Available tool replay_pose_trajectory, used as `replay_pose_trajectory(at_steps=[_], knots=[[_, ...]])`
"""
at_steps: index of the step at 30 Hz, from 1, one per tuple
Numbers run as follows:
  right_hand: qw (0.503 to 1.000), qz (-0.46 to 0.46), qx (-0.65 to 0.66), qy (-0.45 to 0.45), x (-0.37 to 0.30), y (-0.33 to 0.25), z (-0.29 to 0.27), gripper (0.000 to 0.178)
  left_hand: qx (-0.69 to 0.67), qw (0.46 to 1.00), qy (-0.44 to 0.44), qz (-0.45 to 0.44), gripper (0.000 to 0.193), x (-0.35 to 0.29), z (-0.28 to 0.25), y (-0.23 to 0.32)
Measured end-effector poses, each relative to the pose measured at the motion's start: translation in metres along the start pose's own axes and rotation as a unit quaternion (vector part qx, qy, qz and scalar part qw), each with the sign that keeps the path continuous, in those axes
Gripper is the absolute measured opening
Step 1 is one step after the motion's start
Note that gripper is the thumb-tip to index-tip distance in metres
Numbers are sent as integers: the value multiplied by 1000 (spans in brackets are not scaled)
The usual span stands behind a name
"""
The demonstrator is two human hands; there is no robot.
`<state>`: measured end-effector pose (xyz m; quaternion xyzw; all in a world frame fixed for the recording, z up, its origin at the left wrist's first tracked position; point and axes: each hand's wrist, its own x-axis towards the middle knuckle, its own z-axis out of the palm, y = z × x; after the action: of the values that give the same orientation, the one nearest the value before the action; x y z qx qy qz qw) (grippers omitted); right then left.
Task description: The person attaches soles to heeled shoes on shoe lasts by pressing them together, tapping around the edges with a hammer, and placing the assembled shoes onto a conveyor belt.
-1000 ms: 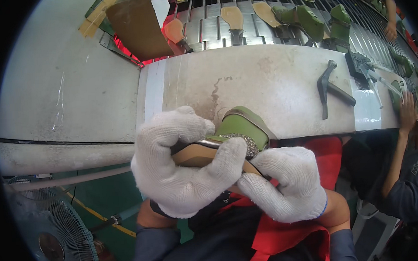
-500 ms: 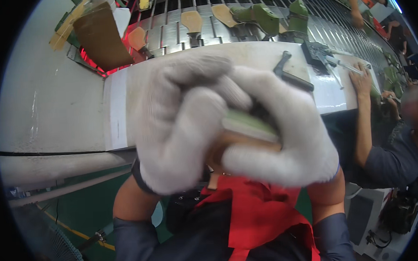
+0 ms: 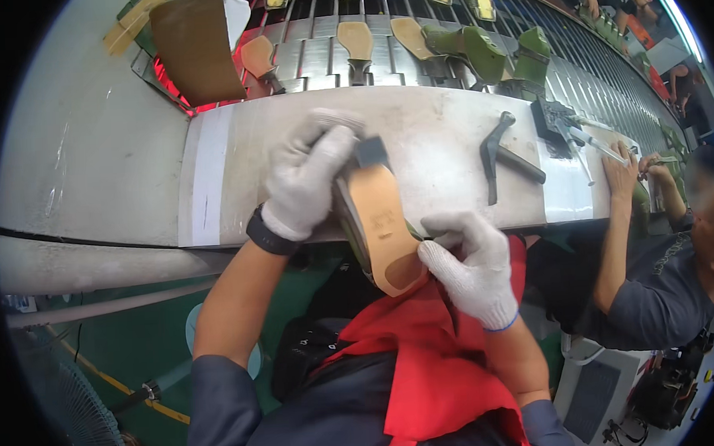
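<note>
Shoe (image 3: pixel 379 214) is turning sole-up and your hands are drawing apart since earlier frame. Left hand (image 3: pixel 303 177) is curling fingers beside heel; cannot tell whether they are gripping. Right hand (image 3: pixel 474 270) is apparently pinching toe-side edge between thumb and fingers. Shoe is spanning near edge of surface (image 3: pixel 442 155), heel pointing inward, toe overhanging toward you. Step in hand seems to be turning shoe; next move is probably calling for steady two-ended support.

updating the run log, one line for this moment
shoe: sole showing; left hand: at heel; right hand: near toe; hammer: on table
</note>
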<state>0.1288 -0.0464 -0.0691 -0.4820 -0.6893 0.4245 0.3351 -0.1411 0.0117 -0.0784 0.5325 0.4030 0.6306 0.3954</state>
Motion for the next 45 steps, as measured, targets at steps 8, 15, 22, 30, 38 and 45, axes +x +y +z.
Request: replay_pose_trajectory(at_steps=[8, 15, 22, 30, 38, 45], knots=[[903, -387, -182, -43, 73, -90, -1, 52, -56, 995, -79, 23, 45, -6, 4, 13], [868, -431, -245, 36, 48, -72, 18, 50, -45, 998, -46, 27, 84, -13, -7, 7], [871, -434, -232, -6, 57, -71, 28, 53, -24, 996, -45, 67, 85, -12, -11, 3], [868, -441, -229, -4, 59, -71, 31, 54, -17, 997, -41, 67, 83, -13, -11, 6], [833, -486, -263, 35, 84, -76, 40, 58, -56, 995, -76, 20, 45, 6, -13, 25], [973, -228, -41, 10, 129, -48, 35, 21, -99, 988, -39, -111, 26, 54, -46, -14]])
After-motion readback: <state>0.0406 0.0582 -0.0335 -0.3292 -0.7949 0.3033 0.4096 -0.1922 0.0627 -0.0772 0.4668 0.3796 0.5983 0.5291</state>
